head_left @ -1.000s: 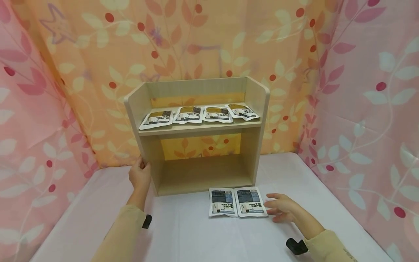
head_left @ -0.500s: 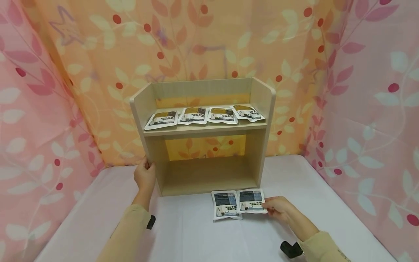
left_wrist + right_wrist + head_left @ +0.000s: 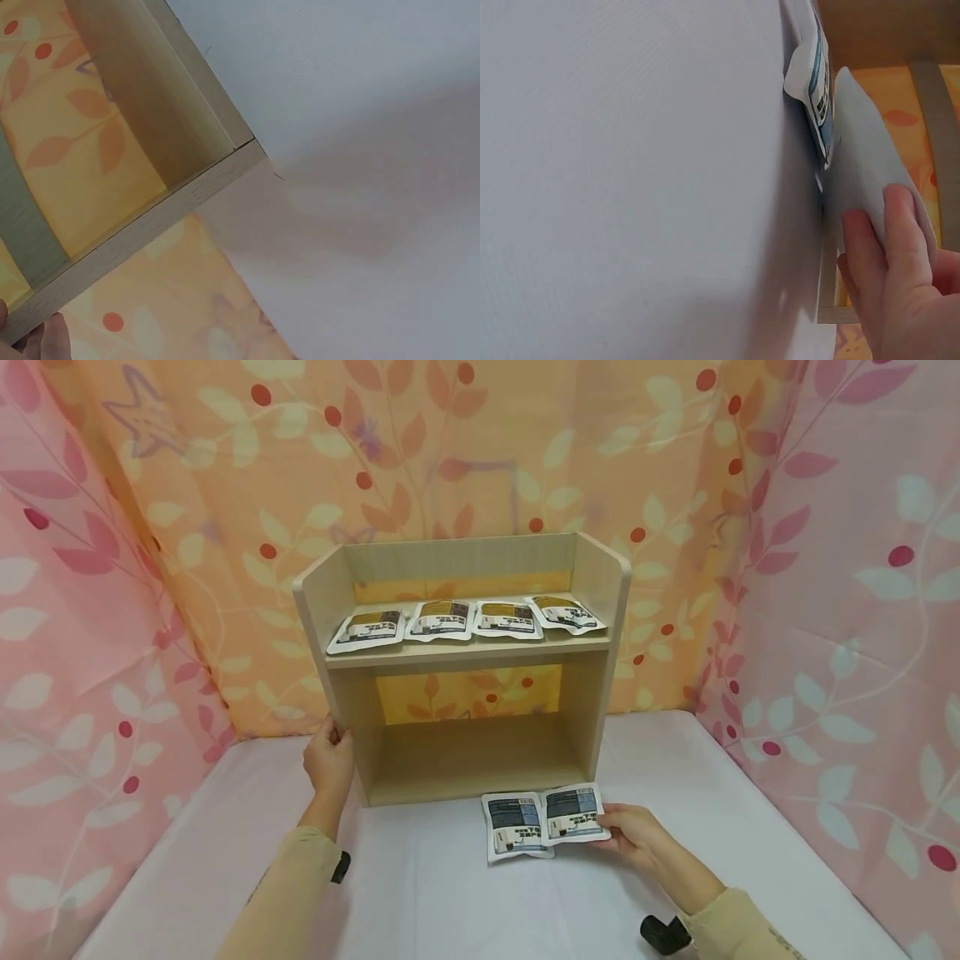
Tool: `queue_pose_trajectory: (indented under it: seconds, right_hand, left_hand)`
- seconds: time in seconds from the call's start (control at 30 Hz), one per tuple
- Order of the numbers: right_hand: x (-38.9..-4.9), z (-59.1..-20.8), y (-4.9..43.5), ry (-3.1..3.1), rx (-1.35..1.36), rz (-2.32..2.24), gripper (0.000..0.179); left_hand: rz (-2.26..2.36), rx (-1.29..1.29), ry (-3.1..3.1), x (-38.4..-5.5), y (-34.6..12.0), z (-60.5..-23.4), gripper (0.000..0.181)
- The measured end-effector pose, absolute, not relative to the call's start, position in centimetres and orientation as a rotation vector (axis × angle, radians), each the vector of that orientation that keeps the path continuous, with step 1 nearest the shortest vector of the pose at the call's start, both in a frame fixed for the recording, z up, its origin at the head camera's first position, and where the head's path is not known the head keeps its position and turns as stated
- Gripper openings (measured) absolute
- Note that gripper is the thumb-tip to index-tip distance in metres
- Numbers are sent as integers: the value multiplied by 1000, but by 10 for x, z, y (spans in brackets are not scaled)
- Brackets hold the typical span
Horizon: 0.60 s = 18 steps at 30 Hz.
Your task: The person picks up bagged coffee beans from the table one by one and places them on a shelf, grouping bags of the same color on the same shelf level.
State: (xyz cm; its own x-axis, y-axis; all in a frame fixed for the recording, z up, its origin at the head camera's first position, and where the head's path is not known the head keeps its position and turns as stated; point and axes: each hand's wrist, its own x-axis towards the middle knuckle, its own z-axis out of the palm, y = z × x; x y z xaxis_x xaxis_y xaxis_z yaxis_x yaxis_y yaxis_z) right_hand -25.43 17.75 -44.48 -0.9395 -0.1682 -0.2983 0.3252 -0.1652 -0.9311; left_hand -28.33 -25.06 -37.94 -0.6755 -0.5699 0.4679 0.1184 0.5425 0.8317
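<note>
My right hand (image 3: 633,839) pinches the right edge of a white pouch (image 3: 573,810) with a blue and white printed label. In the right wrist view the fingers (image 3: 904,225) lie along the plain back of that pouch, which is tilted up off the table. A second matching pouch (image 3: 514,822) lies on the table to its left, partly overlapped by the first in the head view. My left hand (image 3: 327,766) grips the left side panel of a small wooden shelf (image 3: 465,654); in the left wrist view its fingertips (image 3: 55,337) show at the panel's edge.
On the upper board several similar pouches lie in a row, the leftmost pouch (image 3: 367,631) near the left panel. The lower compartment (image 3: 472,752) opens toward me. Patterned curtains (image 3: 847,635) enclose the white-covered table (image 3: 420,885) on the sides and back.
My right hand has closed on the right pouch's edge and lifted that side, tilting it slightly over its neighbour. The left hand keeps its hold on the shelf.
</note>
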Motion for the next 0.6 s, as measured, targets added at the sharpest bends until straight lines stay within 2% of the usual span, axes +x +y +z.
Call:
queue_pose_trajectory:
  seconds: [0.27, 0.6]
  right_hand:
    - [-252, -432, 178, 1758, 88, -2215, 50]
    - [-255, -416, 182, 1690, 23, -2233, 54]
  left_hand:
    - [-1201, 380, -2026, -284, -251, -377, 28]
    - [-1240, 371, -2052, -284, -252, -376, 36]
